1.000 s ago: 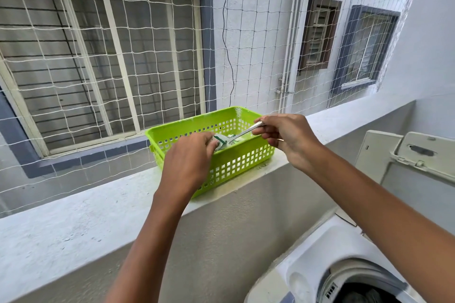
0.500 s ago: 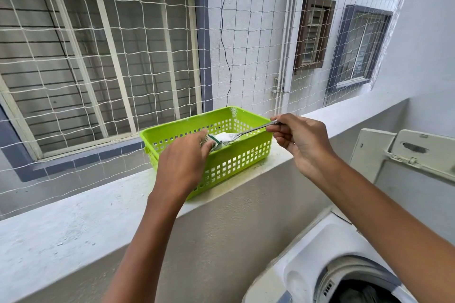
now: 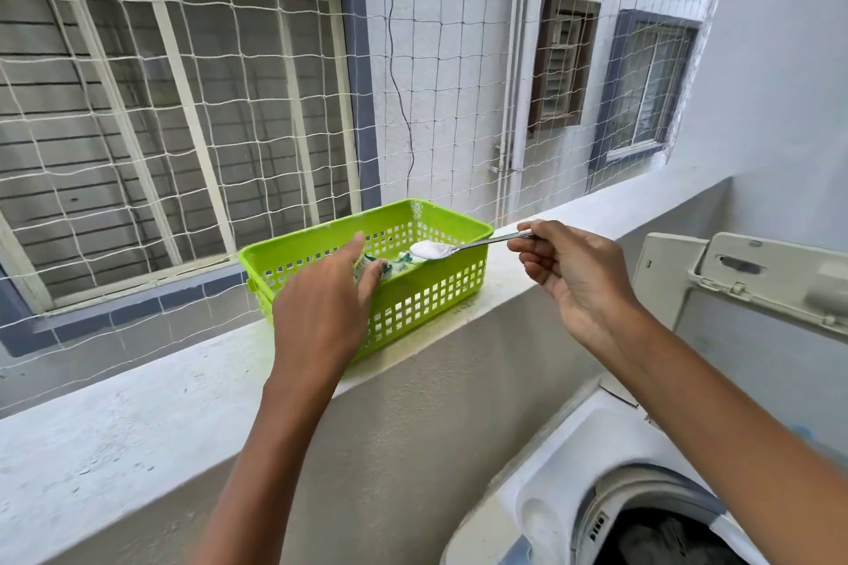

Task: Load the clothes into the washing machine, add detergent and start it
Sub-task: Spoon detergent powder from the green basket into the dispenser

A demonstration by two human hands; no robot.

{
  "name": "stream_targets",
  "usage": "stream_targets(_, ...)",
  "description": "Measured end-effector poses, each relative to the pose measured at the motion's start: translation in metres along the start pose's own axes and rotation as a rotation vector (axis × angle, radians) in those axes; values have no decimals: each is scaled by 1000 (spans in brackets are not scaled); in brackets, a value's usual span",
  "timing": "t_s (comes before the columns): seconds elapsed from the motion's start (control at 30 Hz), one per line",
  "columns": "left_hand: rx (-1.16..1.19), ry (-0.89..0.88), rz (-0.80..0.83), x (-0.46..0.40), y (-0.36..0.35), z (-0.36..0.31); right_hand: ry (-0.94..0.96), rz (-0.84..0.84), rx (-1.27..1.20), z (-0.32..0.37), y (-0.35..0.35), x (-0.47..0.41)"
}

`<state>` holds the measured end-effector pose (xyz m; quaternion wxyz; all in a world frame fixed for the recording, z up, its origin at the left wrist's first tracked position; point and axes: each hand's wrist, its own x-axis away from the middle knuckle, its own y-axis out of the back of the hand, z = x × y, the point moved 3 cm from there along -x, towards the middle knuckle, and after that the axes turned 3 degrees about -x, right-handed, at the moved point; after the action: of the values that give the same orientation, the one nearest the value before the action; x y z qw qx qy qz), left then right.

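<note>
We pinch the spoon [image 3: 463, 246], heaped with detergent [image 3: 429, 248], in the right hand's [image 3: 578, 278] fingers above the basket [image 3: 426, 294]. The left hand [image 3: 321, 312], fingers relaxed, rests on the packet [image 3: 394, 264] inside it. We should keep the spoon level while carrying it down to the washer [image 3: 610, 509], right of the basket.

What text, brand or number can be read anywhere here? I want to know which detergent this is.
None can be read.
Detergent packet in the green basket: green and white print, too blurred to read.
Washing machine: small dark panel by the drum opening, marks too small to read.
Spoon: no marking shows.
</note>
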<state>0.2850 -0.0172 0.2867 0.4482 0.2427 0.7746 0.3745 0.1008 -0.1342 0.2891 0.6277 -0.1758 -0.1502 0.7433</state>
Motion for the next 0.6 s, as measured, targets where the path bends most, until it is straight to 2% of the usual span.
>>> stream_targets(0.2, 202, 28, -141, 12, -3, -29, 46, -68, -45, 13, 37, 6)
stream_targets(0.3, 318, -107, -253, 19, -13, -57, 75, -125, -64, 21, 61, 10)
stream_targets(0.37, 412, -184, -264, 21, -27, -75, 96, -167, -75, 27, 77, 13)
stream_targets(0.6, 731, -305, 83, 31, -97, -140, 192, -350, -78, 45, 146, 28)
